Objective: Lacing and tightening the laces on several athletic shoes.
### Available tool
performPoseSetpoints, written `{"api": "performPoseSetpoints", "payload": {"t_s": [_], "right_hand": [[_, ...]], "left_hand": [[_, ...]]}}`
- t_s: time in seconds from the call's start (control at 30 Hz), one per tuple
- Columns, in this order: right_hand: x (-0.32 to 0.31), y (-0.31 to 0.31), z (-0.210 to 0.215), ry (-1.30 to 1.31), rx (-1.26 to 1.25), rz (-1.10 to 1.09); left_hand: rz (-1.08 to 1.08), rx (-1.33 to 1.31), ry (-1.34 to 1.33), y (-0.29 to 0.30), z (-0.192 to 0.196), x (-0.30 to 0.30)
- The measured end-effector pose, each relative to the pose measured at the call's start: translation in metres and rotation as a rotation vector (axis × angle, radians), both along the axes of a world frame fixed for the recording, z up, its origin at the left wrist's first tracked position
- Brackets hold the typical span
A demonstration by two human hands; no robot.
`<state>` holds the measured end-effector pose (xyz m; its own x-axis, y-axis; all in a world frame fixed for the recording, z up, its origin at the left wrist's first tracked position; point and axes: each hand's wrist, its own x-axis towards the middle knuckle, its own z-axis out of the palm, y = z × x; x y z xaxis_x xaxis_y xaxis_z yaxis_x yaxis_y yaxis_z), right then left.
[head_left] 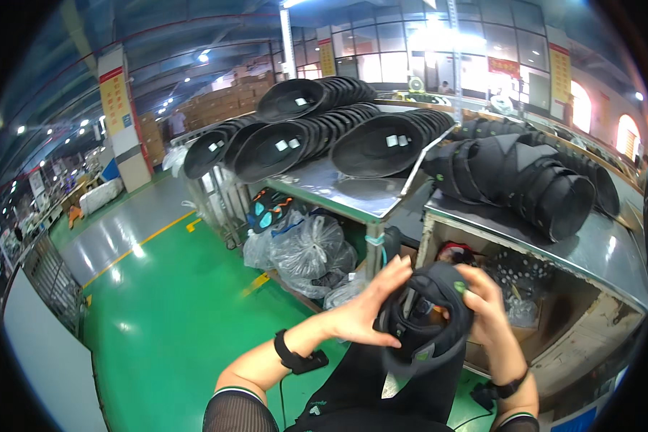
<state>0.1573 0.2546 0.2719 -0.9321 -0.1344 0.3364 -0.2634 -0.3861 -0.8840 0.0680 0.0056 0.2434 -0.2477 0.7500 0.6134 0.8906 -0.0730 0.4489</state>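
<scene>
A black, padded, rounded fabric piece with an open middle and small green patches (426, 337) is held up in the air between the two hands, above the person's black trousers (435, 381) and nearer the person than either surface. The right hand (484, 299) grips its upper right edge, the thumb on the outside beside a green patch and the other fingers curled around the rim. The left hand (373, 306) is spread wide along the left side, thumb by the lower left edge and fingers toward the upper left; how firmly it presses cannot be told.

The piece looks light, soft and springy, likely to give at the thin parts around the opening, and neither slippery nor fragile. The thicker padded rim on opposite sides seems the best place to take hold; gripping one side alone might let it fold or twist.

Beyond it, the grey metal-topped right surface (612, 245) carries a row of dark curved, nested pieces (511, 183), running back from near its front edge. The grey metal left surface (360, 194) holds rows of black oval shells with white labels (374, 147), the closest near its front edge. Clear plastic bags (313, 245) lie below that edge, beside the green floor (165, 324).
</scene>
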Motion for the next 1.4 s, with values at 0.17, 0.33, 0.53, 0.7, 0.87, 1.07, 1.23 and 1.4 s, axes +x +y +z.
{"api": "performPoseSetpoints", "payload": {"t_s": [0.17, 0.33, 0.53, 0.7, 0.87, 1.07, 1.23, 1.4], "right_hand": [[-0.143, -0.012, -0.198, -0.507, -0.069, 0.103], [-0.103, -0.074, -0.256, -0.458, 0.207, -0.251], [-0.098, -0.09, -0.307, -0.103, 0.75, -0.713], [-0.131, -0.095, -0.289, -0.042, 0.918, -0.517], [-0.179, -0.051, -0.27, -0.062, 0.577, -0.628], [-0.251, -0.059, -0.194, 0.032, 0.56, -0.854], [-0.266, -0.054, -0.211, 0.042, 0.604, -0.863], [-0.23, -0.038, -0.194, -0.064, 0.722, -0.834]], "left_hand": [[0.294, 0.111, -0.65, -0.014, -0.128, -0.029], [0.729, 0.031, -0.854, -0.017, -0.236, -0.045], [0.783, 0.062, -0.853, 0.006, -0.27, -0.053], [0.835, 0.19, -1.011, -0.016, -0.274, -0.066], [0.828, 0.083, -1.03, -0.015, -0.28, -0.073], [0.781, 0.046, -0.98, -0.012, -0.291, -0.068], [0.741, -0.02, -1.013, -0.015, -0.284, -0.07], [0.765, -0.191, -0.956, -0.027, -0.272, -0.074]]}}
